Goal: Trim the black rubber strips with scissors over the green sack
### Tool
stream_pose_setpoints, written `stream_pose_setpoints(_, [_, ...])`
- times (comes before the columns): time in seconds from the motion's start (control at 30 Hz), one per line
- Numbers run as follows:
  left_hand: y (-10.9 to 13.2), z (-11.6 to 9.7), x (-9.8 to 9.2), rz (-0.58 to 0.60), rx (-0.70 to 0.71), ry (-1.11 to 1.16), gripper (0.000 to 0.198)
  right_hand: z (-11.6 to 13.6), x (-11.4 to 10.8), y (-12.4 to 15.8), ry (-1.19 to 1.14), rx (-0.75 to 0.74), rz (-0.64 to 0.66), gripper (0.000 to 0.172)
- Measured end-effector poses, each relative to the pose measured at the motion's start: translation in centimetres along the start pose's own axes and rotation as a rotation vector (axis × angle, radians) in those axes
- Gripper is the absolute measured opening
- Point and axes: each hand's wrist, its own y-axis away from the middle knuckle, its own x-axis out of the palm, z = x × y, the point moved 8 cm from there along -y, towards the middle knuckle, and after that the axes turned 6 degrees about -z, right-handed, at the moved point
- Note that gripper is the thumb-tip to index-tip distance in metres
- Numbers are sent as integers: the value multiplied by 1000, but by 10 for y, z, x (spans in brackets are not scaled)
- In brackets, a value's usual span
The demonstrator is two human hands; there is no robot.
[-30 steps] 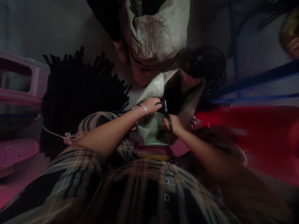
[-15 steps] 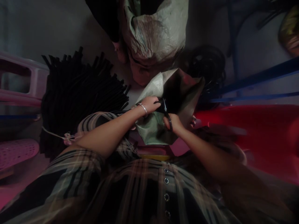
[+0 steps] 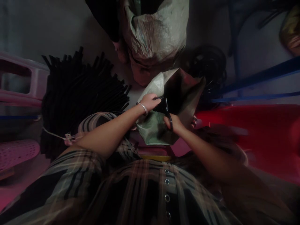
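Observation:
My left hand (image 3: 147, 102), with a metal bangle (image 3: 142, 108) at the wrist, grips the edge of a pale green woven sack (image 3: 152, 131) with a dark inner side. My right hand (image 3: 174, 123) has its fingers through the loops of black-handled scissors (image 3: 168, 114). Their blades point up into the sack's fabric, close to my left hand, and the tips are partly hidden by the dark folds. Behind the sack stands a larger, fuller woven sack (image 3: 152, 34).
A heap of cut black tubes (image 3: 79, 90) lies to the left, with a black coil (image 3: 208, 67) beyond the sack. A red tub (image 3: 253, 128) and blue bars (image 3: 257, 82) are on the right. Pink plastic crate (image 3: 18, 81) and basket (image 3: 16, 153) stand far left.
My left hand has shifted slightly upward along the sack's edge. The scissors' blades show a little more at the top, and my right hand stays nearly where it was.

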Motion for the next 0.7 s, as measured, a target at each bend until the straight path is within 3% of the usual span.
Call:
stream_pose_setpoints(0.27, [10,0,16,151,-148,266,9,20,1,7,127,-99,40,8])
stream_pose_setpoints(0.7, [13,-5,28,240,-72,283,9,12,0,5,127,-107,-35,12])
